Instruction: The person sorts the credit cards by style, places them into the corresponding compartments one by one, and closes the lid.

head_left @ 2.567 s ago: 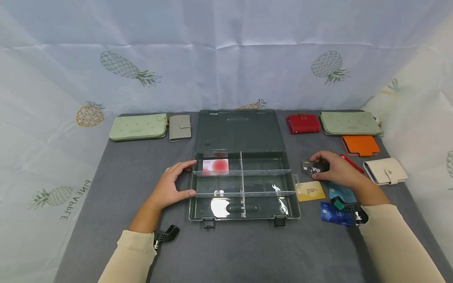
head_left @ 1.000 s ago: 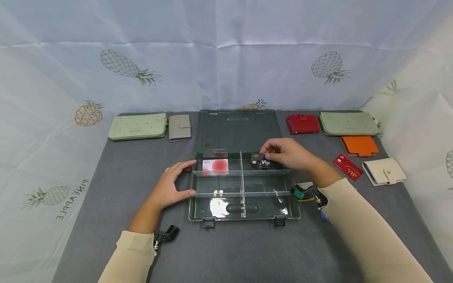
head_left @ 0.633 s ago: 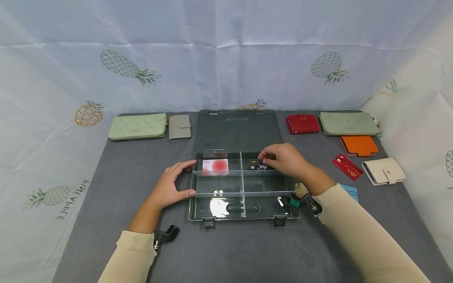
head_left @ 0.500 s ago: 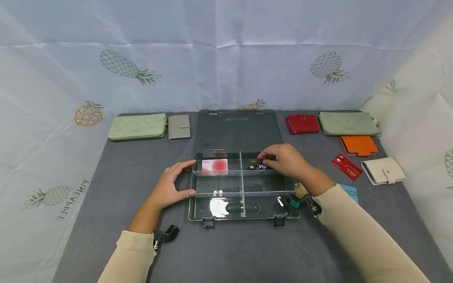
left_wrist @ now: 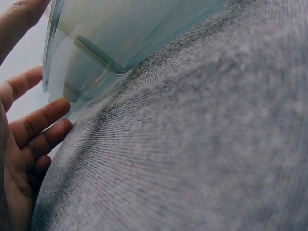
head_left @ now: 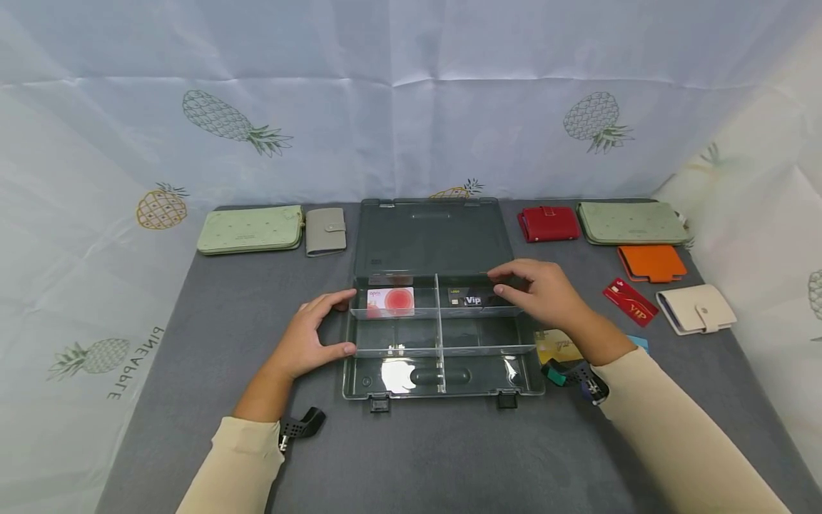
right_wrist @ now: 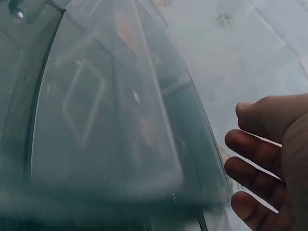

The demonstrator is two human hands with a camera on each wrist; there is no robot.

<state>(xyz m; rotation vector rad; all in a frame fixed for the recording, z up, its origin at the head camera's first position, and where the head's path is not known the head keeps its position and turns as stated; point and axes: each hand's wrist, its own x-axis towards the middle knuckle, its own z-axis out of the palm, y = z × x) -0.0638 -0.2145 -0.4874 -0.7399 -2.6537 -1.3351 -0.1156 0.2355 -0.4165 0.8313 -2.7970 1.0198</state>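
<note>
A grey see-through plastic compartment box (head_left: 394,334) lies with its lid folded back. My left hand (head_left: 308,339) rests at its left side, thumb and fingertips at the wall; the left wrist view has these fingers (left_wrist: 45,120) relaxed beside it. In the back right compartment lies a black Vip card (head_left: 472,298). My right hand (head_left: 546,289) is just right of that card, above the box's right wall, thumb and fingers apart with nothing between them. A pink and white card (head_left: 390,301) with a red circle sits in the back left compartment.
Right of the box lie a gold card (head_left: 554,345), a red VIP card (head_left: 631,303) and a blue card (head_left: 639,343) mostly under my forearm. Wallets line the back: green (head_left: 250,230), grey (head_left: 325,231), red (head_left: 549,223), another green (head_left: 632,222), orange (head_left: 651,263), cream (head_left: 697,310).
My right hand brought the black card from the table's right side into the back right compartment, let it go and drew back rightward. The left hand stayed at the box.
</note>
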